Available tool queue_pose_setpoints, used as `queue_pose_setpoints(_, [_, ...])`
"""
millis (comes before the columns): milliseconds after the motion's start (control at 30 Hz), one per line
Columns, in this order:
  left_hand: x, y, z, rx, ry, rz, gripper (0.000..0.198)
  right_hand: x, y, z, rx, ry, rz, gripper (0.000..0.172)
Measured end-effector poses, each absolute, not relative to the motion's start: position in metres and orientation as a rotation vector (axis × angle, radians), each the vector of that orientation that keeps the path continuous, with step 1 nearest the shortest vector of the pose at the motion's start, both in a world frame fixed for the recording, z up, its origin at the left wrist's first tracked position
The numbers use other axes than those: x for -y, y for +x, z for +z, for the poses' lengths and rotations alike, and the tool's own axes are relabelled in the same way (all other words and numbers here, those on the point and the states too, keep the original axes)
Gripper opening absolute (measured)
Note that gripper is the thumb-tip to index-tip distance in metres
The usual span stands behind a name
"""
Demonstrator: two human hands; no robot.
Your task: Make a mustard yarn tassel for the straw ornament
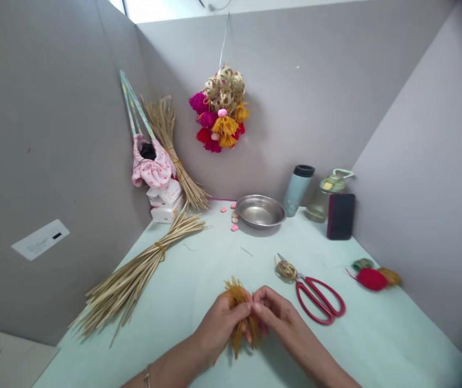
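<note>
My left hand (219, 322) and my right hand (276, 312) meet over the pale green table (198, 280) near its front edge. Both pinch a mustard-yellow yarn tassel (239, 295) between them. Its frayed top fans out above my left fingers and its strands hang below my hands. My fingers are closed on the bundle, fingertips touching. A thin bracelet circles my left wrist.
Red-handled scissors (320, 299) lie right of my hands beside a small woven ball (285, 270). A tied straw bundle (133, 280) lies to the left. Behind are a metal bowl (260, 210), pink beads (234, 220), a tumbler (297, 189), a jar (326, 198), yarn balls (373, 277) and a hanging pompom ornament (221, 110).
</note>
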State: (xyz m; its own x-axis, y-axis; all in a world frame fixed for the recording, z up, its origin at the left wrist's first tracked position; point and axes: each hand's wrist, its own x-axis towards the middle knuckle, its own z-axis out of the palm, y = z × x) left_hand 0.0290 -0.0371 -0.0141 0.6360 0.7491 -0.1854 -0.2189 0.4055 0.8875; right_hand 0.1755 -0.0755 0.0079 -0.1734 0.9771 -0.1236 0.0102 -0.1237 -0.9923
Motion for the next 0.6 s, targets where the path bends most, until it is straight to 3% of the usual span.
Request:
queue_pose_setpoints(300, [0.0344, 0.0265, -0.0229, -0.706, 1.132, 0.633, 0.038, 0.0712, 0.1789, 0.0043, 1.080, -1.322, 1.304, 0.043])
queue_pose_setpoints(500, [0.0347, 0.0268, -0.0209, -0.747, 1.226, 0.614, 0.039, 0.0709, 0.1830, 0.0024, 1.422, -1.410, 1.253, 0.054])
queue_pose_setpoints(600, [0.0334, 0.0269, -0.0207, -0.798, 1.109, 0.660, 0.036, 0.0702, 0.1850, 0.0030, 1.439, -1.460, 1.163, 0.052])
